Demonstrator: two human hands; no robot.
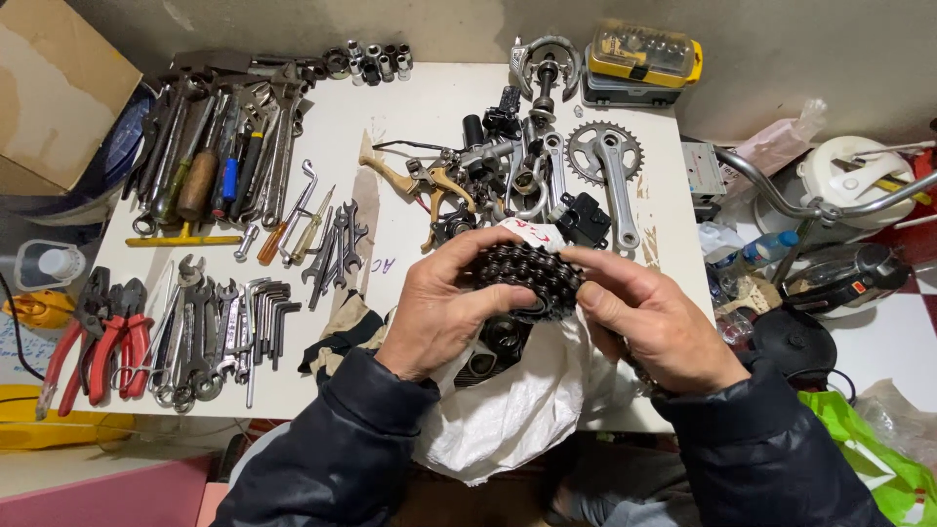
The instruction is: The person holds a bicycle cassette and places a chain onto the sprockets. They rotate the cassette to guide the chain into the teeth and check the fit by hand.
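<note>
Both of my hands hold a coiled black bicycle chain (532, 278) above the front of the white table (410, 117). My left hand (444, 307) wraps around the coil's left side from below. On the coil's right side my right hand (654, 322) pinches it with thumb and fingers. Under the hands lies a white woven sack (517, 410) that hangs over the table's front edge, with dark metal parts (493, 346) showing inside it.
Wrenches and screwdrivers (220, 156) fill the table's left, red-handled pliers (107, 337) and hex keys (268, 312) the front left. Crank arms with a chainring (605, 161), brake levers (429, 185) and a yellow bit case (644, 54) lie behind. Handlebars (820, 205) rise at right.
</note>
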